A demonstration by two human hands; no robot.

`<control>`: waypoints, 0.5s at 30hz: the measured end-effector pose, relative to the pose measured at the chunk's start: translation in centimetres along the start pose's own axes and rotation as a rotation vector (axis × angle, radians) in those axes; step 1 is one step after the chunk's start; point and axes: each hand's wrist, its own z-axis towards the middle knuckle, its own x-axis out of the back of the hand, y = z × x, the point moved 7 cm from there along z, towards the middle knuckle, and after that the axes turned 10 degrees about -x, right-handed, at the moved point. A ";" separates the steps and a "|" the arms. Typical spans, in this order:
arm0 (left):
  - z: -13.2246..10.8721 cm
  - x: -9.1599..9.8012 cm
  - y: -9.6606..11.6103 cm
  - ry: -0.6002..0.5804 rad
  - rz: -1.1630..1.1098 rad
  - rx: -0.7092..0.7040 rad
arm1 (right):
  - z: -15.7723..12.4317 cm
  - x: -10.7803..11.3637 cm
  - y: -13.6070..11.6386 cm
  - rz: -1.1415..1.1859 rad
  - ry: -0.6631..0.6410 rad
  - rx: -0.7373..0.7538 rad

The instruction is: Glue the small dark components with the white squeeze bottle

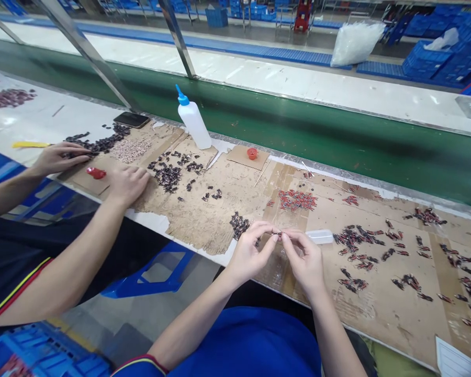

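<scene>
Over the bench's front edge, my left hand (253, 246) and my right hand (304, 256) meet, thumbs and forefingers pinched together. Between the fingertips is a small dark part (278, 233), mostly covered, so its kind does not show. A heap of small dark parts (239, 225) lies just beyond my left hand. Beside my right hand is a clear plastic box (320, 236). Farther off sits a pile of small red pieces (297, 200), and to the right lie many black-and-red parts (355, 238) in loose groups.
A white squeeze bottle (195, 124) with a blue nozzle stands at the back, near a red cap (252, 153) on cardboard. At left, a co-worker's hands (127, 183) rest by a red item (96, 173). Behind the bench runs a green conveyor belt (298, 136).
</scene>
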 end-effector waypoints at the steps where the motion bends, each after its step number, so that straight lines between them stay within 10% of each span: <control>1: 0.0 -0.1 -0.1 -0.001 0.001 -0.001 | -0.1 0.0 0.0 -0.017 0.006 0.017; 15: 0.4 -1.8 -1.2 -0.040 -0.001 0.056 | -0.9 2.2 1.3 0.048 0.057 -0.107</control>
